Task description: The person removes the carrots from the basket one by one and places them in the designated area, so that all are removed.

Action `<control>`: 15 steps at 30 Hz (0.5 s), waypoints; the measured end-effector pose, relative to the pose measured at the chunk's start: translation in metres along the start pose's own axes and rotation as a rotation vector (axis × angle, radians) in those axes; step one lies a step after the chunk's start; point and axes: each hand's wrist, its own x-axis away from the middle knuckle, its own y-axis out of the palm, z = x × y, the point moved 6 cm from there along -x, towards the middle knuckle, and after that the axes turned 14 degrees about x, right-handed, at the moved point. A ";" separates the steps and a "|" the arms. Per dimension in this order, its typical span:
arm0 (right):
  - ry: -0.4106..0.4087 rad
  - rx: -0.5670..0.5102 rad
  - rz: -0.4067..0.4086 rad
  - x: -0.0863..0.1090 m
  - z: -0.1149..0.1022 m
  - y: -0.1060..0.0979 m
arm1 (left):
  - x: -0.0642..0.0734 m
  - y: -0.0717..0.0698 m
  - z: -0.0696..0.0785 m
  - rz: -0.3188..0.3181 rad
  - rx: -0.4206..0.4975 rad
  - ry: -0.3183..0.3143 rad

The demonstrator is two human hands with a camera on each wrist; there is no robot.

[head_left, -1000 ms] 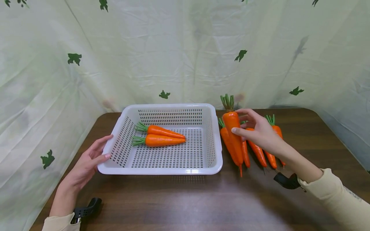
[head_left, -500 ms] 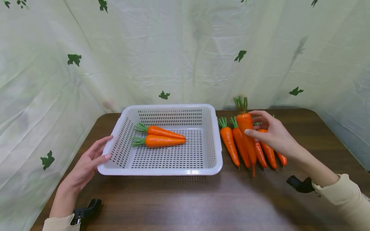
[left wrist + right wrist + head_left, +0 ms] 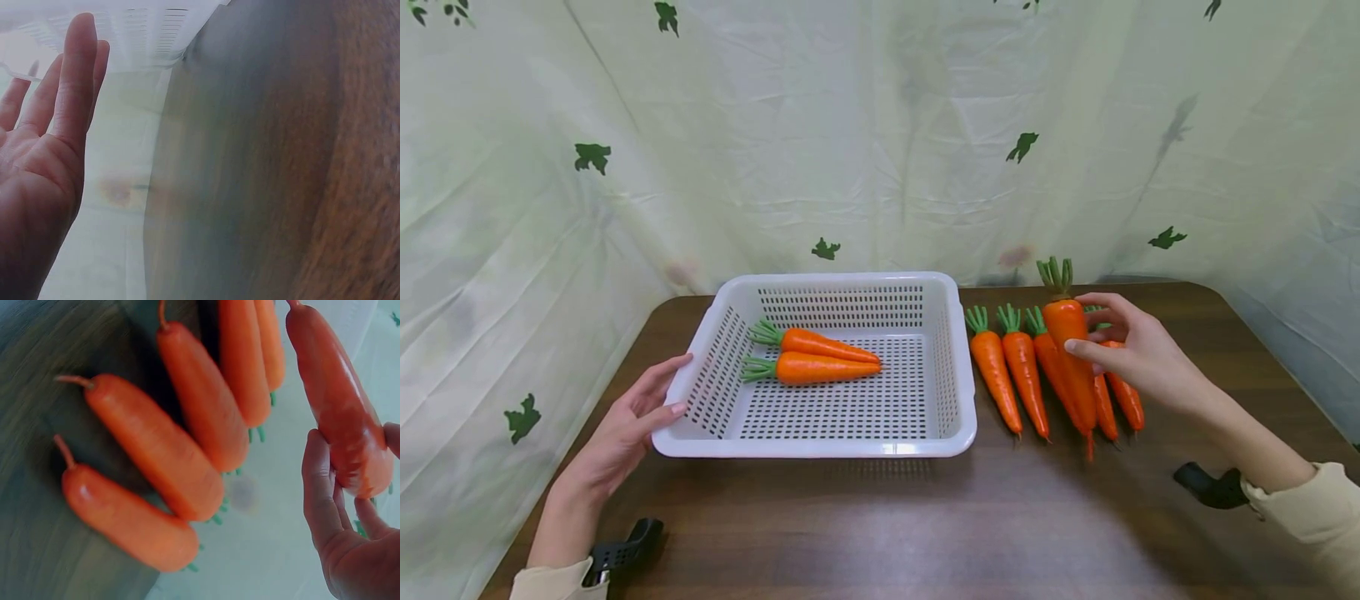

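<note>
A: Where do we place the held carrot (image 3: 1075, 379)?

B: Just to the left of the right hand (image 3: 1138, 354), over the row of carrots (image 3: 995, 375) on the bench (image 3: 790, 533). We take it to be lifted, but cannot tell how high.

A: And that hand's fingers (image 3: 1108, 302)?

B: Parted only as far as the carrot is thick, we'd say. They and the thumb pinch it near its fat top, leaving the thin end free.

A: Which way does its long axis run?

B: Leaves away from the person, tip back toward the person and slightly to the right, much like its neighbours in the row.

A: And compared with the two carrots (image 3: 827, 367) inside the white basket (image 3: 850, 447)?

B: Crosswise. Those lie side by side with leaves to the left and tips to the right. We judge that angle to be the relation that matters, together with the basket lying to the left, beyond the carrots nearest its wall.

A: Could the left hand (image 3: 625, 425) reach the held one as easily?

B: No, the right is far nearer. We see the left at the basket's opposite end, fingers mostly straight, touching the rim, with no carrot in it.
</note>
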 end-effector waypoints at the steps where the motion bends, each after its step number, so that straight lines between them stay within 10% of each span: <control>1: 0.005 0.001 0.000 0.001 0.002 -0.001 | 0.000 0.000 0.000 0.000 0.001 0.001; 15: 0.046 0.093 0.010 0.012 0.022 -0.012 | 0.000 -0.001 0.000 0.000 0.010 0.005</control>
